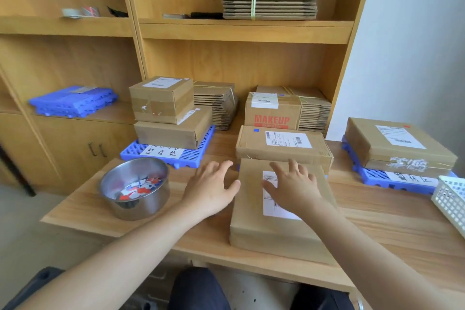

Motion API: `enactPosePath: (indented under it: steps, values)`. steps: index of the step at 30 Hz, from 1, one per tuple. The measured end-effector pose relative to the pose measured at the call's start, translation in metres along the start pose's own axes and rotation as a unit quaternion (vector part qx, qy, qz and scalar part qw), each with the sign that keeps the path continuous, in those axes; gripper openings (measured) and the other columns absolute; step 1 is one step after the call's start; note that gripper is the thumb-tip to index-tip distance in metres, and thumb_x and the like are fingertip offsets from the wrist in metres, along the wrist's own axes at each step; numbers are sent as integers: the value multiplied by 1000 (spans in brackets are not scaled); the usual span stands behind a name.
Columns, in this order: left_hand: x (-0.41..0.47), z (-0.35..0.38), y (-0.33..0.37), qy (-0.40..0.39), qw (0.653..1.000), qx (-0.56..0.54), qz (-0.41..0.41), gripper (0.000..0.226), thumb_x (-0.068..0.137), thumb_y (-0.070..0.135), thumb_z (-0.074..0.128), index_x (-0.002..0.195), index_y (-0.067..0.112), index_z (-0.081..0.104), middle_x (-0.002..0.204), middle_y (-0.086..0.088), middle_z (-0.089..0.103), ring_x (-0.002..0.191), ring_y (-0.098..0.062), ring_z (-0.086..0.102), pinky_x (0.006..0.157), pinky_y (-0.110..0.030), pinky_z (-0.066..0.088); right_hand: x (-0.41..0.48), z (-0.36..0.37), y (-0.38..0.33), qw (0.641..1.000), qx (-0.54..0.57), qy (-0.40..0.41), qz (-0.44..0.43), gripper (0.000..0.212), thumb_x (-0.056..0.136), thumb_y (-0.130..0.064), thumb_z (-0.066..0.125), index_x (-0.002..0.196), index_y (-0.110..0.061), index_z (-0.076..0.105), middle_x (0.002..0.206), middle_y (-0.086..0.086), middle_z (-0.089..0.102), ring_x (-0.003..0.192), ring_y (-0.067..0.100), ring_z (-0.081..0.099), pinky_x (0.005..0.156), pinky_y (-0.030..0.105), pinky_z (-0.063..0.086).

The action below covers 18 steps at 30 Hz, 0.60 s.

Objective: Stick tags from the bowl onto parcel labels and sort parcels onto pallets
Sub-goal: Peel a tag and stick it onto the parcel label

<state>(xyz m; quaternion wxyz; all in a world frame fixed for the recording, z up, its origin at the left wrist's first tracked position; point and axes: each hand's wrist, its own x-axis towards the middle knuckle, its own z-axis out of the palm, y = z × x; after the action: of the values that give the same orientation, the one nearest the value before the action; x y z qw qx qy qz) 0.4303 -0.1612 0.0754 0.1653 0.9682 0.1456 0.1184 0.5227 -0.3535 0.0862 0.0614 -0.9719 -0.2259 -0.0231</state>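
Observation:
A flat brown parcel [256, 224] with a white label [270, 209] lies on the table in front of me. My right hand [292, 189] rests open on the label with spread fingers. At the parcel's left edge my left hand [214, 189] lies open, thumb touching its side. A steel bowl [136, 189] of red, white and blue tags stands to the left. Three blue pallets hold parcels: left pallet [141, 156] with two stacked boxes, a middle one mostly hidden under a parcel [284, 146] with a blue tag, right pallet [392, 181] with a red-tagged parcel [400, 146].
A MAKEUP box [273, 111] and bundles of flat cardboard [317, 111] stand behind the middle parcel. A white mesh basket [450, 196] is at the table's right edge. Spare blue pallets [73, 100] lie on the left shelf. Cardboard stack and tape rolls sit on upper shelves.

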Motion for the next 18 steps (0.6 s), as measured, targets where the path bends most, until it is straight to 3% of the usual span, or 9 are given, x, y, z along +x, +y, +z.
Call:
enactPosePath:
  steps: [3, 7, 11, 14, 18]
  values:
    - [1, -24, -35, 49, 998, 39, -9, 54, 96, 58, 41, 146, 38, 37, 145, 6, 46, 134, -24, 40, 106, -40, 40, 18, -9, -45, 997, 10, 11, -79, 55, 98, -57, 41, 147, -34, 37, 150, 9, 37, 139, 34, 35, 109, 48, 33]
    - [0, -48, -96, 76, 995, 55, -40, 49, 96, 50, 44, 142, 32, 47, 137, 5, 52, 131, -26, 43, 101, -39, 42, 43, -14, -116, 982, 23, 35, -184, 47, 97, -49, 47, 138, -27, 49, 138, 7, 50, 128, 33, 47, 103, 43, 41]
    - [-6, -70, -154, 82, 990, 86, -72, 61, 86, 55, 30, 138, 32, 52, 135, 3, 56, 128, -30, 48, 104, -40, 42, 64, -12, -181, 962, 14, 25, -271, 43, 99, -44, 46, 136, -23, 55, 132, 7, 57, 121, 33, 54, 96, 40, 45]
    - [-11, -83, -192, 88, 987, 112, -79, 46, 96, 43, 47, 140, 30, 52, 137, 3, 55, 129, -26, 46, 105, -39, 43, 79, -5, -217, 952, 11, -6, -306, 37, 100, -39, 47, 128, -20, 59, 125, 10, 59, 114, 36, 57, 88, 40, 48]
    - [-17, -88, -225, 75, 987, 114, -87, 45, 98, 38, 49, 142, 28, 50, 143, 4, 50, 133, -24, 42, 107, -41, 42, 92, 15, -249, 939, 11, -42, -341, 27, 98, -34, 52, 112, -16, 64, 114, 10, 63, 107, 34, 60, 82, 38, 47]
